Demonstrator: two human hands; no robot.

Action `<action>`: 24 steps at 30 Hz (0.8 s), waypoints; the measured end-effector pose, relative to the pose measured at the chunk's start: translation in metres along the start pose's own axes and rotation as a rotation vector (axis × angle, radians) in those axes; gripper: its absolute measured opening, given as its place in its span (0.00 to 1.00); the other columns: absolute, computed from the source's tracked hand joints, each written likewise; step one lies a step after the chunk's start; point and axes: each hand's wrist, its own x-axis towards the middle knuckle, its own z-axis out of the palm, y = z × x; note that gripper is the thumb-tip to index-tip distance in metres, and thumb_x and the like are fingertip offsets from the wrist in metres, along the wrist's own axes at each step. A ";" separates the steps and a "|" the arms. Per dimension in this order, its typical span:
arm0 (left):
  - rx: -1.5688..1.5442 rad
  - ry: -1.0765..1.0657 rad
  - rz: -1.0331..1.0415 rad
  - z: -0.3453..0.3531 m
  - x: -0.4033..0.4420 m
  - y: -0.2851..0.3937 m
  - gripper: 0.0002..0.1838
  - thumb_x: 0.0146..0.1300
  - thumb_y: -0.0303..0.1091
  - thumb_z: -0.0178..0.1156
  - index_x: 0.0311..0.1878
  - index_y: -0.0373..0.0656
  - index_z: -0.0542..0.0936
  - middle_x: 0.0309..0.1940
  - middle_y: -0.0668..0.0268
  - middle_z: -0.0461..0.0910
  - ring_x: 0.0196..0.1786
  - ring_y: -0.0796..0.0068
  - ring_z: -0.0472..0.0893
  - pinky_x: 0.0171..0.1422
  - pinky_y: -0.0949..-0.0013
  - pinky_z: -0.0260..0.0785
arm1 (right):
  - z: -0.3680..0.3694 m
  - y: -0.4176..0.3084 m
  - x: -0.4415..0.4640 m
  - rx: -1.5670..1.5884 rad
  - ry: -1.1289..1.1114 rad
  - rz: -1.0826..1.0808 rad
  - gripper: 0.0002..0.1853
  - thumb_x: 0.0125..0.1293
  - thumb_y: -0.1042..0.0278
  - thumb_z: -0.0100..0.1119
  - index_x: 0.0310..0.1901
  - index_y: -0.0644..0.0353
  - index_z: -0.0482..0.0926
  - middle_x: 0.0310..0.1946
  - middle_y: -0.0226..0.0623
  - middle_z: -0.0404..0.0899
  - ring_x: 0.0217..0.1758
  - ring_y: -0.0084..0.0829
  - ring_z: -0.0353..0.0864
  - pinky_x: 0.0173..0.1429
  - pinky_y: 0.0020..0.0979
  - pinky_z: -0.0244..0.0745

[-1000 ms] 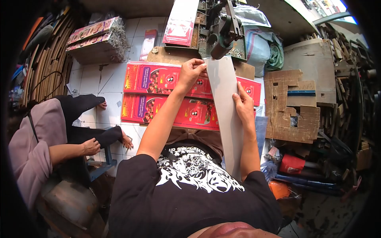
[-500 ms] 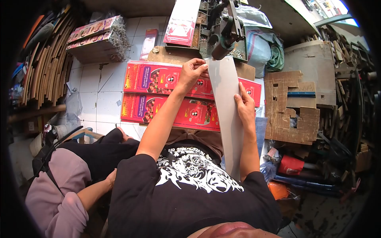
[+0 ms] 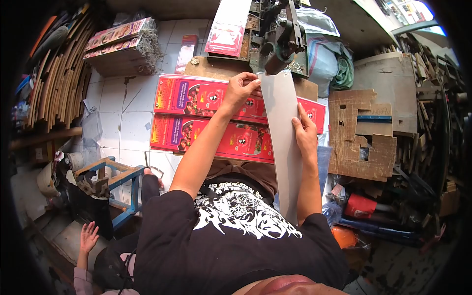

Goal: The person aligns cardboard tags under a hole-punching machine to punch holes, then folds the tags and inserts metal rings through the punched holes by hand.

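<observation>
A long grey-white sheet (image 3: pixel 283 132) slants from the hand press (image 3: pixel 278 56) down toward my right forearm, its far end under the press head. My left hand (image 3: pixel 241 92) is closed in a pinch at the sheet's far left edge. My right hand (image 3: pixel 305 130) grips the right edge, with the thumb on top and the other fingers along the side. Beneath the sheet and my left arm lie two stacks of red printed panels, a farther stack (image 3: pixel 191 97) and a nearer stack (image 3: pixel 211 137).
More printed panels (image 3: pixel 227 29) lie left of the press. Wrapped bundles (image 3: pixel 120 46) stand at back left. Cut cardboard (image 3: pixel 361 147) and a white sack (image 3: pixel 317 59) are to the right. A blue-legged stool (image 3: pixel 133 189) and another person's hand (image 3: pixel 88 237) are at lower left.
The other person at left has moved back and down, uncovering the stool and showing an open hand. My hands and the sheet keep nearly the same position under the press.
</observation>
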 end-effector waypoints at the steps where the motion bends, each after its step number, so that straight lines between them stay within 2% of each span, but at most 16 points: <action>1: -0.008 -0.005 0.005 0.000 0.000 0.000 0.12 0.67 0.31 0.61 0.47 0.33 0.75 0.33 0.58 0.83 0.32 0.71 0.85 0.38 0.69 0.82 | 0.000 -0.001 0.000 0.009 0.001 0.008 0.25 0.69 0.78 0.53 0.68 0.67 0.67 0.62 0.46 0.75 0.57 0.26 0.78 0.61 0.25 0.72; 9: -0.035 0.009 0.006 0.000 0.001 -0.002 0.09 0.67 0.29 0.61 0.44 0.32 0.75 0.31 0.59 0.84 0.31 0.73 0.85 0.36 0.71 0.82 | 0.001 -0.003 0.001 0.035 -0.016 0.038 0.25 0.70 0.78 0.52 0.69 0.65 0.66 0.60 0.44 0.76 0.54 0.25 0.79 0.59 0.24 0.73; 24: -0.039 -0.001 0.006 0.000 0.001 -0.002 0.10 0.67 0.29 0.60 0.45 0.33 0.75 0.32 0.59 0.83 0.32 0.73 0.85 0.37 0.70 0.82 | 0.000 0.009 0.003 0.049 -0.016 0.002 0.25 0.69 0.79 0.53 0.68 0.63 0.68 0.59 0.42 0.78 0.53 0.25 0.79 0.58 0.24 0.73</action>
